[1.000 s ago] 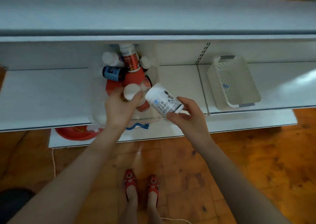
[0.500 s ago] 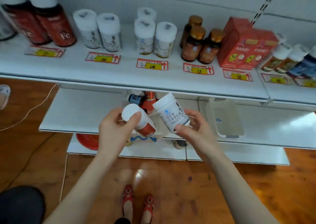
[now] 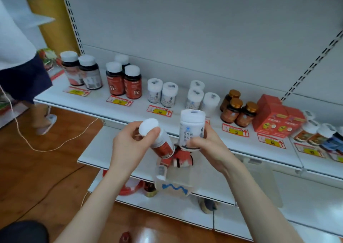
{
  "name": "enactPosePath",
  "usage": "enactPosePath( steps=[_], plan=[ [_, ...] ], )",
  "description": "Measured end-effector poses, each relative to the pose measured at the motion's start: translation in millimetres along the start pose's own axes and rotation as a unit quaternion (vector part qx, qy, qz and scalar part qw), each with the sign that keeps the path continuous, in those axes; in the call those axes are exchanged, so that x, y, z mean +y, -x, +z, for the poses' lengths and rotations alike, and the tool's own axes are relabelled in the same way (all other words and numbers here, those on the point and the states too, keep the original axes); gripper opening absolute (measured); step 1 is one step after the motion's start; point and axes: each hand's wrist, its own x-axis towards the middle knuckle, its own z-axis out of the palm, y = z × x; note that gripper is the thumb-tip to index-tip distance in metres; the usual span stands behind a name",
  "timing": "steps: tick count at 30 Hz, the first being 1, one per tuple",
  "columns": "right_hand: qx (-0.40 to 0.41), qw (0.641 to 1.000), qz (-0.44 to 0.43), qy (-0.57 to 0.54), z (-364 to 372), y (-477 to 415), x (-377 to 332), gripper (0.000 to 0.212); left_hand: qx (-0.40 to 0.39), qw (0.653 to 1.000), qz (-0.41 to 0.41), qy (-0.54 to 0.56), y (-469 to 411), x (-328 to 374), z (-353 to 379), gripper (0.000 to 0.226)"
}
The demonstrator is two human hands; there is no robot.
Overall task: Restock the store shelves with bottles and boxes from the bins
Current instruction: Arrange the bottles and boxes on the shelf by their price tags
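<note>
White bottle gripped by right hand | left hand grips red-label bottle | both at shelf edge

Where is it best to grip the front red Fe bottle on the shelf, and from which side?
The front Fe bottle stands upright, with other bottles close beside and behind it; so probably take it around its white cap, coming from the front and above.

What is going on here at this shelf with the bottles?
A person is restocking. The left hand grips a tilted red-labelled bottle, the right hand holds a white bottle upright, both in front of the shelf, near the similar white bottles standing there. Neither is set down yet. A bin below holds more.
</note>
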Motion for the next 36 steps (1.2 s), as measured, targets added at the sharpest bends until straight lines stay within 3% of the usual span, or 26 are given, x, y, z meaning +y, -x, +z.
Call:
enactPosePath(
  steps=[3, 6, 8, 11, 15, 19, 24, 33, 36],
  plan=[
    [-0.018, 0.999, 0.006, -0.047, 18, -24, -13, 0.068, 0.014, 1.000, 0.004, 0.000, -24, 2, -15, 0.015],
    [-0.039, 0.993, 0.024, -0.108, 34, -47, -30, 0.043, 0.010, 1.000, 0.007, 0.003, -53, 0, -29, 0.022],
    [-0.029, 0.992, 0.027, -0.123, 42, -63, -40, 0.040, 0.004, 1.000, 0.015, 0.004, -73, 0, -36, 0.016],
    [0.010, 0.998, 0.010, -0.067, 53, -85, -52, 0.038, -0.007, 0.999, 0.031, 0.007, -101, 1, -47, 0.011],
    [0.113, 0.991, -0.044, 0.055, 61, -109, -65, 0.015, -0.027, 0.998, 0.048, 0.016, -133, 2, -57, 0.019],
    [0.150, 0.983, -0.077, 0.073, 65, -124, -81, 0.033, -0.042, 0.998, 0.054, 0.013, -153, -1, -63, 0.015],
    [0.148, 0.973, -0.103, 0.142, 60, -145, -109, 0.022, -0.069, 0.995, 0.064, 0.032, -164, 4, -67, 0.010],
    [0.158, 0.960, -0.106, 0.206, 41, -207, -135, 0.053, -0.065, 0.996, 0.062, 0.017, -174, 8, -77, 0.018],
    [0.146, 0.947, -0.119, 0.262, 36, -223, -136, 0.049, -0.063, 0.996, 0.057, 0.011, -178, 10, -76, 0.019]
  ],
)
